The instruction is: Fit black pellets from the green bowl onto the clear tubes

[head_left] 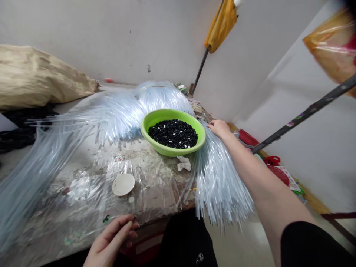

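Note:
A bundle of long clear plastic tubes (222,178) hangs over the table's front edge, right of a green bowl (172,151). My right hand (221,129) reaches to the upper end of that bundle, its fingers closed on the tubes beside the bowl's rim. Small black pieces (174,133) fill the bowl, with a few white bits among them. Low in the view, at the table's front edge, my left hand (114,237) has thumb and fingers pinched together. Whatever may be between those fingertips is too small to make out.
More clear tubes (119,115) lie behind and left of the bowl. A small white dish (124,184) and crumpled tissue (183,163) rest on the worn table (155,178). A large beige sack (36,78) lies at back left; a dark metal bar (303,115) slants across the right.

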The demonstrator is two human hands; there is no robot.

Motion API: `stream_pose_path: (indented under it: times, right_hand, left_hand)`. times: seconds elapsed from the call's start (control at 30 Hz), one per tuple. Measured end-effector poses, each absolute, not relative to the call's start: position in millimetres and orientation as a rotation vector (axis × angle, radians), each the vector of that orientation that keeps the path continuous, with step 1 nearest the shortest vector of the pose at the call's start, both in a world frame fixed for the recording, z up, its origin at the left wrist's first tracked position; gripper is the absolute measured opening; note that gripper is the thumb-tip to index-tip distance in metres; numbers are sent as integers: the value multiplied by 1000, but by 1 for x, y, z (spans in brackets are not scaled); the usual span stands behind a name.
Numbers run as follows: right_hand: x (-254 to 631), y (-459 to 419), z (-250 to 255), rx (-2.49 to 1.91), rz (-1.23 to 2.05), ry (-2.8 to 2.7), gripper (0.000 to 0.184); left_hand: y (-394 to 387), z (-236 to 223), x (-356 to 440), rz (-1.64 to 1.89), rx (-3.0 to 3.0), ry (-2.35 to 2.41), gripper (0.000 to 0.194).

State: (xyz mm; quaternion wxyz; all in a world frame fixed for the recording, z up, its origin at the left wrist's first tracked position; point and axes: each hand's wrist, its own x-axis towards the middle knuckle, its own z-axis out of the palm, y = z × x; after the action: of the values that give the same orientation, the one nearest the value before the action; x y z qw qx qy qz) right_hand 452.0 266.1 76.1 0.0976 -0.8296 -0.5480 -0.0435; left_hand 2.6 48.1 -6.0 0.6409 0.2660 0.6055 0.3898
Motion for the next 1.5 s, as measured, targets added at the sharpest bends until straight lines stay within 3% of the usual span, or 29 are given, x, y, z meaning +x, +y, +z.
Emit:
stream_pose_path:
  times: [0.27,0.7,1.13,1.23,1.37,1.5]
  right_hand:
    - [394,256,89,-2203,-162,-1949,28]
    - [316,285,49,-2228,2,-2388,30]
    - [323,291,32,-2188,-92,-2470,23]
    - [324,291,30,-2171,-119,-2414,28]
    - [321,285,33,-2143,-124,-2323,27]
    - [312,268,43,-2042,-81,-2207,24]
  left_hand:
    - [46,-7,7,923,703,1406,46]
    - [47,-8,-10,928,929,1338,34]
    - [96,16,-109,1046,1725,1816,31]
    - [116,21,-131,905,2048,2040,32]
    - [147,26,-150,415,2320,2384,30]
    - [177,24,-159,151,2397,2428,29]
